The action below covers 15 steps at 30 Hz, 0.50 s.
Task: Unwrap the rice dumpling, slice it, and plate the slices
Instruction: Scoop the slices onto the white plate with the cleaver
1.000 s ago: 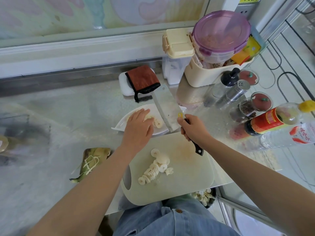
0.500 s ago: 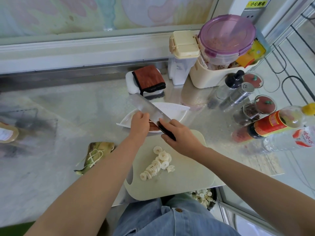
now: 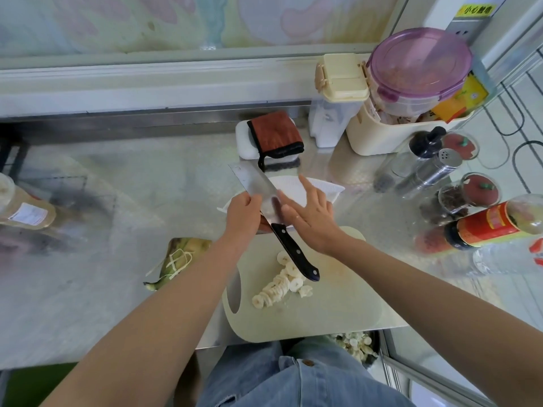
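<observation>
A cleaver (image 3: 255, 185) is tilted over the white plate (image 3: 324, 190), its black handle (image 3: 296, 258) pointing down over the pale cutting board (image 3: 329, 306). My left hand (image 3: 244, 211) grips the cleaver by the blade near the handle. My right hand (image 3: 310, 212) is open, fingers spread, its fingertips resting on the flat of the blade above the plate. A row of white dumpling slices (image 3: 277, 287) lies on the board near its left side. The peeled green leaf wrapper with string (image 3: 182, 259) lies on the counter left of the board. What lies on the plate is hidden by my hands.
Seasoning jars, a shaker (image 3: 432, 171) and a red-labelled bottle (image 3: 493, 224) crowd the right. A cloth on a sponge (image 3: 276, 139) and a cream tub (image 3: 382, 133) stand behind the plate. A bottle (image 3: 23, 210) lies far left. A bin with scraps (image 3: 355, 345) sits below the counter edge.
My right hand let go of the cleaver handle and opened onto the blade. My left hand took hold of the cleaver, and the handle swung down toward the board.
</observation>
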Motion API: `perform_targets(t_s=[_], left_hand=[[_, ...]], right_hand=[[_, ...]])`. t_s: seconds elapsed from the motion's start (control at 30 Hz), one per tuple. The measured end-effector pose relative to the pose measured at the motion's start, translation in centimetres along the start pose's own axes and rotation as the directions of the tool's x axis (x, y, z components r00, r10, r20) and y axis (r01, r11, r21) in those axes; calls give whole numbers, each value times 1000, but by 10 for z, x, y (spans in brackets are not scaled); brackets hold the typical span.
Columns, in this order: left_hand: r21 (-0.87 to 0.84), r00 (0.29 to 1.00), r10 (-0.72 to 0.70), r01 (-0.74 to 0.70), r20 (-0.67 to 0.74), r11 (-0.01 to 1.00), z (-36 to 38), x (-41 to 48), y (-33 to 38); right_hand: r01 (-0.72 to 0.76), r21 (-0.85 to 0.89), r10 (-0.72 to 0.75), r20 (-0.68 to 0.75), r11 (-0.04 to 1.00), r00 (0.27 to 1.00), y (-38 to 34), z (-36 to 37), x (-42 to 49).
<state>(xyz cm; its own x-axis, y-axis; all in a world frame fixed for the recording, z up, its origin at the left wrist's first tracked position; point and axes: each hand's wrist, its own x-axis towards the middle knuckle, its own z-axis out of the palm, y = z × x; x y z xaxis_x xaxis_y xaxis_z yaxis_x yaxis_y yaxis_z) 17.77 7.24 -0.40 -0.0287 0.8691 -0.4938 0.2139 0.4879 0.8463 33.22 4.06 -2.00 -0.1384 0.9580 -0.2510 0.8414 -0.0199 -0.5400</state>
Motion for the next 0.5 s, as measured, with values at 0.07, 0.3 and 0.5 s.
perform_targets(t_s=[0.07, 0.3, 0.5], left_hand=[[-4, 1000, -4, 4, 9, 1000, -1, 0, 0], [-17, 1000, -2, 2, 23, 1000, -4, -1, 1], [35, 999, 37, -38, 26, 999, -7, -2, 0]], right_hand=[[-9, -32, 9, 10, 999, 1000, 1, 3, 3], [36, -56, -37, -10, 998, 999, -5, 5, 9], [22, -71, -25, -40, 997, 999, -6, 4, 11]])
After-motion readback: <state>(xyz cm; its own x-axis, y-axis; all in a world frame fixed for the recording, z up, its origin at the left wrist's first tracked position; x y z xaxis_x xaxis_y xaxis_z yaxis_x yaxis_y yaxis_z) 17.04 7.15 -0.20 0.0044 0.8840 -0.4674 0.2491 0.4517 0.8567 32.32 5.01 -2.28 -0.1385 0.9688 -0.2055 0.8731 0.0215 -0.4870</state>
